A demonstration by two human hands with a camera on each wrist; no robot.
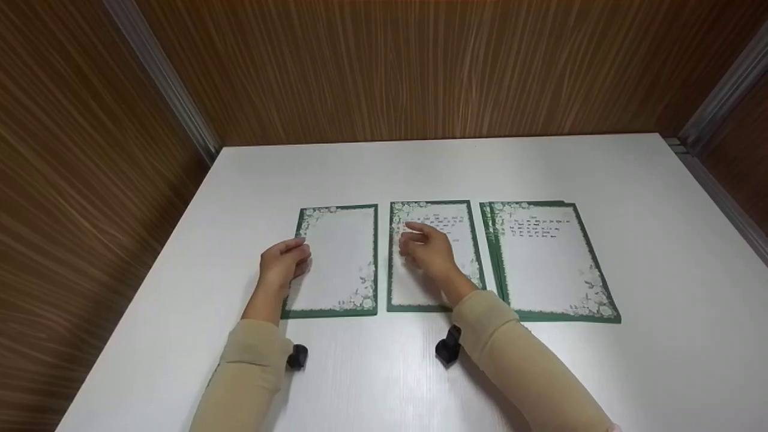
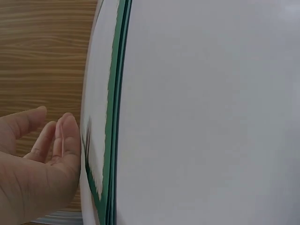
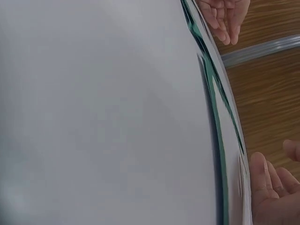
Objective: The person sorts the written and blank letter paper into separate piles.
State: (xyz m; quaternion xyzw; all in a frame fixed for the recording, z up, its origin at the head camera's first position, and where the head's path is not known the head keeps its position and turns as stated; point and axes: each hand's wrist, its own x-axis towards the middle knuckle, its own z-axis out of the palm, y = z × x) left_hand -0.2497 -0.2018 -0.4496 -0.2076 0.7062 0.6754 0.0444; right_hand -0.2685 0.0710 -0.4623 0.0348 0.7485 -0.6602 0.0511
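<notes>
At the left edge of the left stack of sheets (image 1: 339,264) is my left hand (image 1: 283,261), its fingers loosely bent. The left wrist view has this hand (image 2: 47,164) with a gap between thumb and fingers and nothing held. The top left sheet is unwritten, with a green border and pale flowers in two corners. My right hand (image 1: 429,249) is over the middle sheet (image 1: 420,297), covering part of its handwritten lines. Its thumb and bent fingers stand apart in the right wrist view, where the right hand (image 3: 276,192) holds nothing.
To the right lies a stack of similar sheets (image 1: 552,270), slightly fanned at its left side, with handwriting on top. All papers rest on a white table (image 1: 372,384). Wood-grain panels (image 1: 420,66) rise behind and beside it. Black wrist devices (image 1: 447,353) hang at both sleeves.
</notes>
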